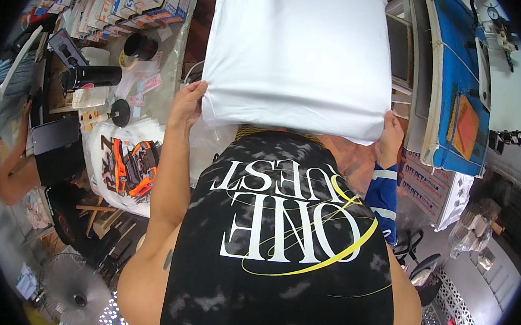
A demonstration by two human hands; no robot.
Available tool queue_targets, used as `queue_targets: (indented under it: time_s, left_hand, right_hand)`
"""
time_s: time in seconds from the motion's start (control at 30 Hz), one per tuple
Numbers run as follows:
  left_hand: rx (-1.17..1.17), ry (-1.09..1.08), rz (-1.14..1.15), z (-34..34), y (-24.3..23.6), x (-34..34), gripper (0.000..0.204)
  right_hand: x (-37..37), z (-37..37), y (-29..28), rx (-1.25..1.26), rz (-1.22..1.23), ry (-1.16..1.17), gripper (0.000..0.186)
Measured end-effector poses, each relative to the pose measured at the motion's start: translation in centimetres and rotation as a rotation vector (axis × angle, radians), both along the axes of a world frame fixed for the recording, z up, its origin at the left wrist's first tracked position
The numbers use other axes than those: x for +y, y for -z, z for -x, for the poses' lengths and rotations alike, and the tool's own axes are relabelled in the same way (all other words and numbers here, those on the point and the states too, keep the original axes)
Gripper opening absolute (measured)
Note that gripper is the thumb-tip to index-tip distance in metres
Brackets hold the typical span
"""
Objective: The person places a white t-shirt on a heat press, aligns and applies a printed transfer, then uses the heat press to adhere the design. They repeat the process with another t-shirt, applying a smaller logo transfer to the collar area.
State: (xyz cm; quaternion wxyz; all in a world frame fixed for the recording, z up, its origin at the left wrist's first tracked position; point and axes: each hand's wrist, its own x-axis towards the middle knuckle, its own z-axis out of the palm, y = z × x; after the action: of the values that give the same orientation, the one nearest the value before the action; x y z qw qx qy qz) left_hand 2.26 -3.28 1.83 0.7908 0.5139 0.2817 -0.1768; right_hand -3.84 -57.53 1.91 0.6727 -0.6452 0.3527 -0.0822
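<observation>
A plain white cloth (297, 62), perhaps a T-shirt, lies stretched flat in front of me over something wide that it hides. Its near edge hangs down a little, with soft folds along it. My left hand (187, 102) pinches the left side of the cloth close to the near corner. At the opposite corner, my right hand (390, 134) has its fingers closed on the right edge. A blue sleeve with white bands (384, 195) covers my right forearm.
Left, a table (172, 54) carries rows of boxes (117, 1), a black cup (140, 46), a black bottle (92, 78) and a white fabric with an orange car print (133, 166). Another person's arm (11, 178) shows there. Right are a blue panel (455, 49) and white cartons (431, 189).
</observation>
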Motion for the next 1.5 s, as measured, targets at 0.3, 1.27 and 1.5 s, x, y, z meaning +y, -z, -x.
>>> queue_targets:
  time_s: [0.3, 1.27, 1.5]
  left_hand:
    - [-0.357, 0.099, -0.995, 1.3, 2.6, -2.9, 0.031]
    - [0.065, 0.193, -0.400, -3.2, 2.3, -3.7, 0.038]
    - [-0.141, 0.122, 0.182, -25.6, 0.0, -6.0, 0.069]
  right_hand:
    - [0.3, 0.7, 2.4, 0.085, 0.471, -0.052, 0.044]
    - [-3.9, -4.3, 5.1, 0.068, -0.516, -0.224, 0.048]
    - [-3.0, -28.8, -1.3, 0.042, -0.469, -0.270, 0.068]
